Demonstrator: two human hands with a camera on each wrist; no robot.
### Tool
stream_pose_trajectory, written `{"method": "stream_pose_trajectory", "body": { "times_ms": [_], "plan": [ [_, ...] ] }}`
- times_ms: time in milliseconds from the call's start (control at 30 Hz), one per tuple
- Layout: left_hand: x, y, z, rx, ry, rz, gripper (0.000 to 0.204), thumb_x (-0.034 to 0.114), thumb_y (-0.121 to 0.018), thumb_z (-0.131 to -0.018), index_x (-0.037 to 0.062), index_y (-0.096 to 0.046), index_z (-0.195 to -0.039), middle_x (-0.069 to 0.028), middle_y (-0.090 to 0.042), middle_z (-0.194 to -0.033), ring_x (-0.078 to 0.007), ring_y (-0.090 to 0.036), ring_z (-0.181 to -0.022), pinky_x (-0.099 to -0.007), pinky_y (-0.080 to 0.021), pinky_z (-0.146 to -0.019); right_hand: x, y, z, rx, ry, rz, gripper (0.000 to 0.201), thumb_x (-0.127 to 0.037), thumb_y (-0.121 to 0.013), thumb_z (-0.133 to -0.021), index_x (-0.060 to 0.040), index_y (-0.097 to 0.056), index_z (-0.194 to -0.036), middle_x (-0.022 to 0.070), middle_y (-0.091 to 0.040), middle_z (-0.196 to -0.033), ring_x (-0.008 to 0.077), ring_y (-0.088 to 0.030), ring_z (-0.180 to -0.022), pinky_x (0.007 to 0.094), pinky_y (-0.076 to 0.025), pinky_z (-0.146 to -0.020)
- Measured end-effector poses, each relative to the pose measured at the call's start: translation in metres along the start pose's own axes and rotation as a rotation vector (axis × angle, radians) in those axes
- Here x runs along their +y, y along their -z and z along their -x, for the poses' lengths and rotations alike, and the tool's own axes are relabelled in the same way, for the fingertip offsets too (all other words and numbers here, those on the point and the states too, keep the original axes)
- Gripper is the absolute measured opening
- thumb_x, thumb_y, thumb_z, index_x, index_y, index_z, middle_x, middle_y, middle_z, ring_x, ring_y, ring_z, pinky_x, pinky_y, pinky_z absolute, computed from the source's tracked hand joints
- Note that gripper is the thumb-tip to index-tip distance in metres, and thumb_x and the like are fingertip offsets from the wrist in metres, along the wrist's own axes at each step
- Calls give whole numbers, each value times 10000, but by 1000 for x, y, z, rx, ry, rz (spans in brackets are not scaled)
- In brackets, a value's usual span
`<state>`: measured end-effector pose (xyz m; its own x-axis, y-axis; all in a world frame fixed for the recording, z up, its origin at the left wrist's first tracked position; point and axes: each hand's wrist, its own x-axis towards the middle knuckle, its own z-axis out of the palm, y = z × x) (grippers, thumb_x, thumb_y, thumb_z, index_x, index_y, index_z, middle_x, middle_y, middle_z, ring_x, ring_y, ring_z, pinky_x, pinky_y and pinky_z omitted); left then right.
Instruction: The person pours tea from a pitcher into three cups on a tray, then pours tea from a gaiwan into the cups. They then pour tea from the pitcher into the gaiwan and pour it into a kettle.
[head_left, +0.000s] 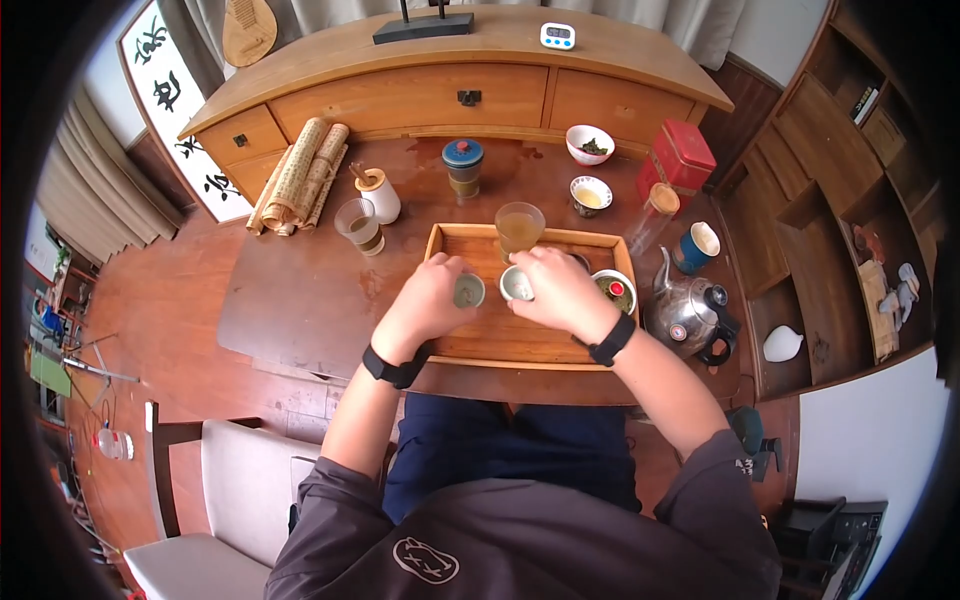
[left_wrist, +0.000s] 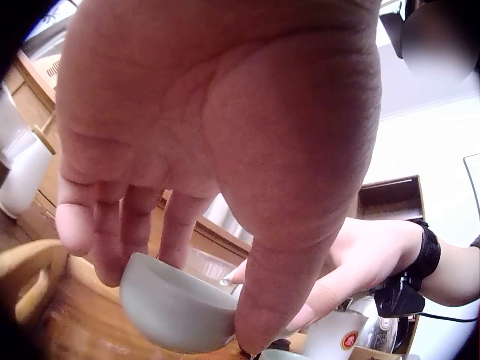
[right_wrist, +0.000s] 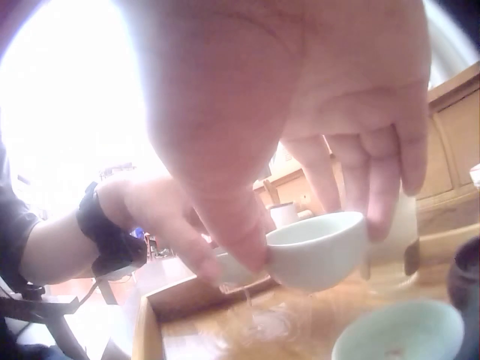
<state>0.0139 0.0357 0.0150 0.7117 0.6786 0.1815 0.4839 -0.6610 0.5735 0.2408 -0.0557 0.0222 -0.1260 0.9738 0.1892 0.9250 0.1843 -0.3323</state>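
My left hand (head_left: 428,298) pinches a small pale green teacup (left_wrist: 176,307) between thumb and fingers, above the wooden tea tray (head_left: 490,345). That cup is tilted, and a thin trickle falls from it to the wet tray floor in the right wrist view. Close beside it, my right hand (head_left: 568,290) grips a second pale teacup (right_wrist: 319,251) by its rim, also over the tray. A third pale cup (right_wrist: 401,334) sits lower on the tray, beneath the right hand. Behind both hands stands a glass pitcher (head_left: 520,222) of yellowish tea.
A white bowl (head_left: 627,280) with green leaves stands at the tray's right end. Beyond it are a steel kettle (head_left: 688,312), a blue cup (head_left: 697,247) and a red tin (head_left: 680,160). To the left are a glass (head_left: 360,228), a white tool holder (head_left: 380,197) and bamboo scrolls (head_left: 300,180).
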Motion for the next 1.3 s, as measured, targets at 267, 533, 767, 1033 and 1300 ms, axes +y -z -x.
{"method": "stream_pose_trajectory", "body": {
  "times_ms": [267,533,767,1033,1300],
  "plan": [
    [-26,54,13,36,145,-23,506,198,-891,-701,7,-714,-1135,-216,-699,-1095,-396,-685,-1053,-446,-561,-941,55,71,-40,69,-102,33,387,-237,-792,-715,89,-701,-904,315,-714,-868,450,-729,-873,489,-601,-800],
    [-78,50,19,92,196,-74,547,161,-859,-685,9,-699,-1186,-263,-672,-1222,-430,-664,-1146,-470,-562,-994,136,17,-103,5,-35,167,465,-209,-818,-758,11,-691,-1147,303,-716,-1117,463,-705,-1062,511,-583,-949],
    [-100,27,33,44,401,-134,590,145,-839,-688,3,-655,-1231,-257,-618,-1183,-470,-618,-1161,-493,-549,-1023,135,-9,-124,-183,-132,245,458,-161,-892,-786,20,-667,-1142,275,-730,-1148,433,-714,-1107,479,-595,-965],
    [-96,27,32,-11,390,-115,606,154,-844,-691,0,-650,-1243,-253,-618,-1210,-448,-599,-1204,-485,-527,-1051,151,-28,-128,-201,-162,232,428,-142,-889,-783,20,-676,-1118,267,-748,-1112,410,-723,-1100,470,-598,-961],
    [-59,48,24,60,259,-75,592,230,-887,-756,8,-663,-1256,-250,-623,-1226,-434,-590,-1205,-492,-511,-1047,128,19,-99,-94,-46,86,153,12,-700,-874,51,-695,-1021,303,-731,-1014,442,-724,-1021,500,-582,-864]
  ]
}}
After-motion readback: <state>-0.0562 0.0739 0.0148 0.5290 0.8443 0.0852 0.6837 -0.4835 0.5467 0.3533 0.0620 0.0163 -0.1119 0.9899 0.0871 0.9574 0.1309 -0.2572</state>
